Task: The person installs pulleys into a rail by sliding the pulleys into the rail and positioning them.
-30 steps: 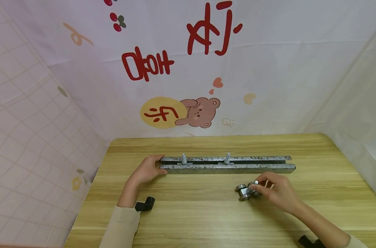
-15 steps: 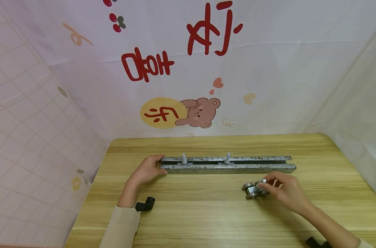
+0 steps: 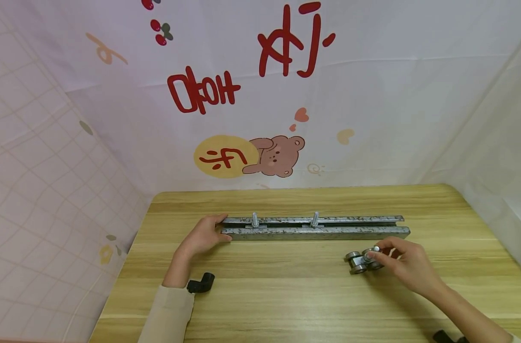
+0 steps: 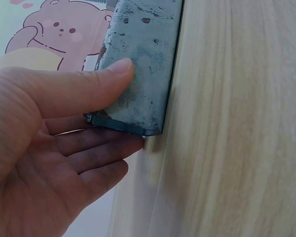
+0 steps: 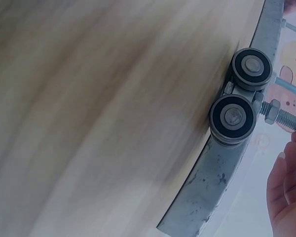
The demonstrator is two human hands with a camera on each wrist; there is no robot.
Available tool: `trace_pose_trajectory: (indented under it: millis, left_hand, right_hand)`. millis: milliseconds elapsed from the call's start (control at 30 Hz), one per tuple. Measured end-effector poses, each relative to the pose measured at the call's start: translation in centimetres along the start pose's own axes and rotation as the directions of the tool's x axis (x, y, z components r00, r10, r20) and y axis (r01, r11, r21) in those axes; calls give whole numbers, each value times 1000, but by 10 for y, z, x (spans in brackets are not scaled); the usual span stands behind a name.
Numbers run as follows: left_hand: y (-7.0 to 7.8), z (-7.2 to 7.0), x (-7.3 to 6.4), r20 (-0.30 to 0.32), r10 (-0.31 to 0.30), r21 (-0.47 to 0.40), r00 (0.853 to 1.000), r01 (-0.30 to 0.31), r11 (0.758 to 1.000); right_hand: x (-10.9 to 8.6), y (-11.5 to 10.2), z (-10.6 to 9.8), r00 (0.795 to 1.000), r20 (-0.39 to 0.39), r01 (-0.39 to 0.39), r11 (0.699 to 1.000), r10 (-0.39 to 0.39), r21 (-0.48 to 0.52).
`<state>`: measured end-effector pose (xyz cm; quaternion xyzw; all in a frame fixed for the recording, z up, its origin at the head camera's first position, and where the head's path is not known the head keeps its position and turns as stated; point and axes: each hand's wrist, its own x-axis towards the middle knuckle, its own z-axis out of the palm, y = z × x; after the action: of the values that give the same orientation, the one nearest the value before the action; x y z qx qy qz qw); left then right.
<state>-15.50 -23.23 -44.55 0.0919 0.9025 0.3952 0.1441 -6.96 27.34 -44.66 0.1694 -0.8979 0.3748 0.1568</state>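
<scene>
A grey metal channel rail [image 3: 342,233], speckled with dark spots, lies lengthwise across the back of the table, slot upward. My left hand [image 3: 202,234] grips its left end; the left wrist view shows the thumb [image 4: 108,81] along the side wall and the fingers at the end. In front of the rail's right part, my right hand [image 3: 410,267] pinches the threaded bolt of a roller trolley [image 3: 357,262]. Its wheels with black seals [image 5: 233,116] overlap the rail in the right wrist view, where a nut [image 5: 272,112] shows on the bolt.
Two upright bolts, a left one [image 3: 255,220] and a middle one [image 3: 315,219], stand out of the rail's slot. The wooden table [image 3: 277,295] meets a printed cloth backdrop [image 3: 372,119] behind. A black angled piece [image 3: 201,283] is beside the left sleeve.
My right hand has moved to the right with the roller trolley, toward the rail's right end. The left hand and the rail have stayed in place.
</scene>
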Motion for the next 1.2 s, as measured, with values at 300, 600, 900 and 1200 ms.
trace_pose_trajectory:
  millis: [300,600,900,1200]
  left_hand:
    - [-2,2,1,-10,-20,11,1000,20,1000]
    - [-3,2,1,-9,-19,11,1000,19,1000]
    - [-4,3,2,-7,-10,26,1000,10,1000]
    - [-4,3,0,-7,-21,9,1000,21,1000]
  right_hand:
    - [-3,6,-8,999,7,-52,998,52,-23]
    - [-5,12,-16,998,-24,-58,997,57,-55]
    - [-8,21,-26,995,-29,-96,993,94,-72]
    - [-8,30,-33,995,-59,-87,993,82,-86]
